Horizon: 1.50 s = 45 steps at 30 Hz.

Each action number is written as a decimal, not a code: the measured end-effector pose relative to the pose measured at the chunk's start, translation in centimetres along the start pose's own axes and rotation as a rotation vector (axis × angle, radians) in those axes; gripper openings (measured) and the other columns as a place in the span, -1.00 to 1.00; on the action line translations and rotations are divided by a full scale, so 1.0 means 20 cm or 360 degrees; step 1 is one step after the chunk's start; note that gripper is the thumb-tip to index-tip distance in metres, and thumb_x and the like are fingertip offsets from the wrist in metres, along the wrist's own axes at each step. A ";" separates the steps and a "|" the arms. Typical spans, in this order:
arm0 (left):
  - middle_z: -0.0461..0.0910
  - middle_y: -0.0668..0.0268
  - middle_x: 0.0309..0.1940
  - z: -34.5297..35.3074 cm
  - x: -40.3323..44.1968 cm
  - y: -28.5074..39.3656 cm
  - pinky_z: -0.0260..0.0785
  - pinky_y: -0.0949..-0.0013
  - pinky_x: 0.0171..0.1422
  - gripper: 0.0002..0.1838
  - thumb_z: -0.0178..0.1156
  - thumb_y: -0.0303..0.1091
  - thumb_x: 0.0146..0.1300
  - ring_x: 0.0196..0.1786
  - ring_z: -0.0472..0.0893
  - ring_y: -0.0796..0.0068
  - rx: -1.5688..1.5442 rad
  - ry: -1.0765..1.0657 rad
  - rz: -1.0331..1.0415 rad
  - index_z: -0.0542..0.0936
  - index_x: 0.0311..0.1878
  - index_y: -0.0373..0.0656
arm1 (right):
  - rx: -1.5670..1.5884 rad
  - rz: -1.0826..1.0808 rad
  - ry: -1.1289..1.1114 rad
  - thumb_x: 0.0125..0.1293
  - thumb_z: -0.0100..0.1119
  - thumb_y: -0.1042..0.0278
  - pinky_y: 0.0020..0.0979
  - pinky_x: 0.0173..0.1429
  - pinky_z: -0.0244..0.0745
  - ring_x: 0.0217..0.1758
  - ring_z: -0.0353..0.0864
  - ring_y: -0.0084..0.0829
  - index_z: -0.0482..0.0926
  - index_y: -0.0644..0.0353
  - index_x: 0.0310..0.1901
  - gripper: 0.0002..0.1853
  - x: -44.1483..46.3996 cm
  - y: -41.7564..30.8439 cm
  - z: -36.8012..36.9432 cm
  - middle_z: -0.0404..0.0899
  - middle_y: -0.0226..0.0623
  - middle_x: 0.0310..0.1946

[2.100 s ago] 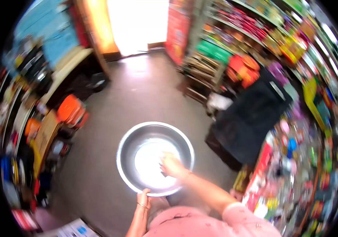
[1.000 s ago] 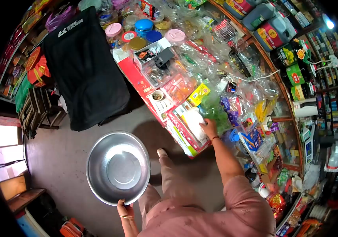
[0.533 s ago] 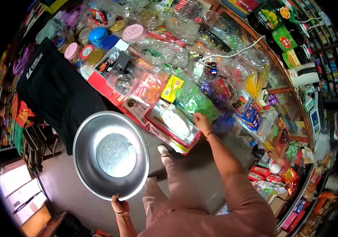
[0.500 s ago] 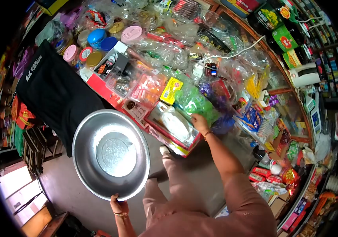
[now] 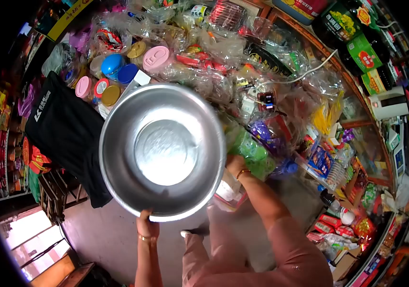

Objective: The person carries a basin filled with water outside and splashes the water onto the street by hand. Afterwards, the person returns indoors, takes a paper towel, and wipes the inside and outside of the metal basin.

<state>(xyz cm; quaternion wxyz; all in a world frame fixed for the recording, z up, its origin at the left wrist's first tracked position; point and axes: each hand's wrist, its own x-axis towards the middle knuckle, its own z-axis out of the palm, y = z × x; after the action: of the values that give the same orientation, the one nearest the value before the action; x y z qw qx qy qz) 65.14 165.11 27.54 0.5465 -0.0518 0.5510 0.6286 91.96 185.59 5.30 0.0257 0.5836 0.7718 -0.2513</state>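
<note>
One-handed hold, apparently: left fingers [image 5: 145,214] gripping metal basin [image 5: 118,143] by rim; right hand [image 5: 236,165] beside green plastic-wrapped goods [image 5: 254,150], finger closure unclear; next move probably requiring firm rim grip.

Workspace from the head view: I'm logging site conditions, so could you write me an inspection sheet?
Surface: wood-framed counter, heavily heaped, partly hidden by the basin.
Job's things: metal basin, tilted toward the camera, no contents seen.
Clutter: clear packets, lidded jars, green bag.
Left hand: grips the basin's near rim.
Right hand: beside the green bag and basin; contact unclear.
Cables: white cable across the heap; far end unclear.
Surroundings: black cover, wooden stools; floor spills, nothing seen.
</note>
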 end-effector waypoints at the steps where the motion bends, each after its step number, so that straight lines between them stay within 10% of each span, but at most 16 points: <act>1: 0.46 0.29 -0.06 0.06 0.10 -0.01 0.19 0.32 0.20 -0.59 0.03 -0.44 -0.02 0.02 0.41 0.37 0.0003 -0.0061 -0.0014 0.41 -0.03 -0.31 | 0.0002 0.0000 0.0003 -0.01 0.01 0.36 -0.17 -0.26 0.48 -0.35 0.58 -0.09 0.60 0.18 -0.48 -0.83 0.00 0.00 -0.04 0.56 -0.04 -0.44; 8: 0.46 0.35 -0.32 0.61 0.65 -0.08 0.42 0.20 -0.11 -0.80 -0.03 -0.47 0.08 -0.20 0.49 0.41 0.0168 -0.0313 -0.0015 0.44 -0.20 -0.25 | 0.0488 -0.0247 -0.0143 -0.01 0.14 0.37 -0.28 -0.33 0.42 -0.41 0.54 -0.17 0.54 0.28 -0.39 -0.83 -0.30 0.13 -0.41 0.51 -0.04 -0.48; 13: 0.52 0.20 -0.23 0.76 0.77 -0.13 0.43 0.30 -0.02 -0.68 0.02 -0.23 0.18 -0.17 0.53 0.36 0.0224 -0.0460 -0.0270 0.44 -0.16 -0.32 | 0.1395 -0.0073 0.0614 0.05 0.21 0.51 -0.57 -0.39 0.32 -0.49 0.42 -0.56 0.52 0.32 -0.34 -0.87 -0.53 0.08 -0.66 0.43 -0.40 -0.55; 18: 0.42 0.16 0.00 0.64 0.42 -0.19 0.38 0.35 0.00 -0.34 -0.04 0.17 0.18 -0.11 0.52 0.33 0.1108 -0.0679 -0.0180 0.34 0.07 -0.29 | 0.2430 0.0102 -0.0173 0.23 0.01 0.45 -0.59 -0.34 0.28 -0.44 0.40 -0.63 0.47 0.31 -0.17 -0.83 -0.70 -0.24 -0.99 0.47 -0.41 -0.48; 25: 0.53 0.15 -0.18 0.35 -0.32 0.04 0.45 0.34 -0.10 -0.50 -0.18 -0.04 0.32 -0.18 0.56 0.34 0.0196 -0.1348 -0.0559 0.37 0.06 -0.32 | 0.2434 -0.0225 -0.0438 0.25 -0.08 0.46 -0.55 -0.25 0.31 -0.37 0.42 -0.59 0.46 0.33 -0.20 -0.83 -0.89 -0.82 -1.09 0.47 -0.37 -0.42; 28: 0.50 0.16 -0.13 0.19 -0.43 0.06 0.43 0.41 -0.13 -0.53 -0.14 -0.08 0.32 -0.23 0.56 0.40 0.0316 -0.1206 -0.0218 0.35 0.08 -0.30 | 0.2504 -0.0238 -0.0419 0.24 -0.05 0.46 -0.62 -0.24 0.32 -0.33 0.41 -0.65 0.46 0.29 -0.22 -0.86 -1.02 -1.03 -1.08 0.48 -0.42 -0.36; 31: 0.52 0.25 -0.19 0.11 -0.51 0.10 0.42 0.47 -0.19 -0.57 -0.08 -0.11 0.30 -0.28 0.54 0.51 0.0848 -0.0805 0.0793 0.39 0.05 -0.27 | 0.2468 -0.0233 -0.0399 0.26 0.01 0.38 -0.62 -0.25 0.30 -0.34 0.38 -0.69 0.45 0.26 -0.25 -0.87 -1.14 -1.20 -1.02 0.46 -0.43 -0.37; 40: 0.42 0.19 0.03 -0.16 -0.65 0.16 0.28 0.31 0.13 -0.48 -0.10 -0.01 0.29 0.04 0.44 0.37 -0.0045 -0.0979 -0.0286 0.32 0.14 -0.23 | 0.2176 -0.0279 -0.0304 0.19 0.10 0.47 -0.65 -0.45 0.24 -0.52 0.32 -0.74 0.45 0.27 -0.22 -0.86 -1.35 -1.38 -0.97 0.47 -0.53 -0.47; 43: 0.37 0.16 0.10 -0.21 -0.68 0.14 0.25 0.24 0.18 -0.43 -0.11 0.04 0.27 0.11 0.40 0.30 -0.0377 -0.1169 -0.0447 0.27 0.17 -0.23 | 0.1060 -0.0608 -0.0300 0.14 0.12 0.53 -0.66 -0.45 0.28 -0.51 0.36 -0.74 0.44 0.33 -0.20 -0.82 -1.38 -1.33 -1.02 0.51 -0.49 -0.43; 45: 0.33 0.13 0.14 -0.24 -0.69 0.11 0.19 0.20 0.23 -0.36 -0.11 0.09 0.25 0.15 0.37 0.23 -0.0497 -0.1180 -0.0509 0.22 0.21 -0.23 | 0.1650 -0.0512 -0.0515 0.13 0.12 0.50 -0.62 -0.28 0.37 -0.36 0.45 -0.68 0.43 0.36 -0.14 -0.75 -1.46 -1.40 -1.11 0.52 -0.43 -0.36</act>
<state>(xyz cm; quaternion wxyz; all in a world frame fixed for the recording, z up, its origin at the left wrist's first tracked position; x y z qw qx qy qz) 66.35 153.31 36.23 0.7835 0.0107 0.2007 0.5880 81.19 163.56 44.34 -0.1850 0.3489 0.6128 -0.6845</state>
